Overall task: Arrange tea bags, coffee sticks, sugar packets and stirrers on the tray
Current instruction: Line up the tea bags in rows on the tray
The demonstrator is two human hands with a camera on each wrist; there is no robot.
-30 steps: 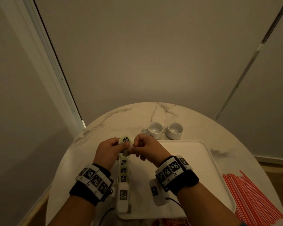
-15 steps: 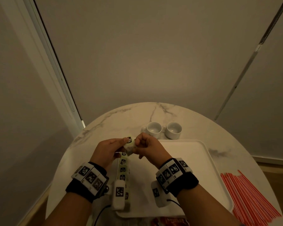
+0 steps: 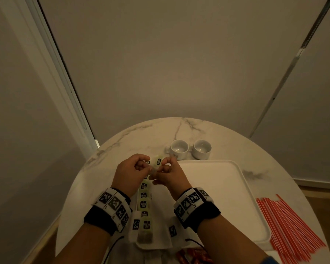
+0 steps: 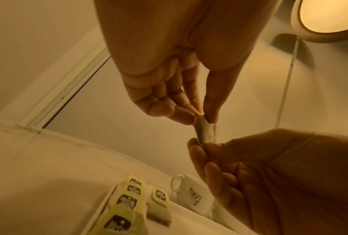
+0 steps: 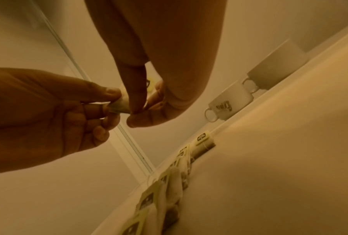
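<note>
Both hands hold one tea bag (image 3: 156, 163) above the tray's far left corner. My left hand (image 3: 135, 168) pinches its left end between thumb and fingers. My right hand (image 3: 165, 171) pinches the other end. The left wrist view shows the tea bag (image 4: 204, 132) between the two sets of fingertips, and so does the right wrist view, tea bag (image 5: 120, 105). A row of tea bags (image 3: 143, 202) with yellow-green tags lies along the left edge of the white tray (image 3: 227, 187). Red stirrers (image 3: 288, 227) lie on the table right of the tray.
Two white cups (image 3: 179, 149) stand on the round marble table (image 3: 141, 136) just beyond the tray. Red packets (image 3: 194, 257) lie at the near table edge. A wall and a door frame (image 3: 65, 82) rise behind the table.
The hands have turned the tea bag between them, so its tag now faces up. The left hand shifted slightly left. The tray's row of tea bags has not moved.
</note>
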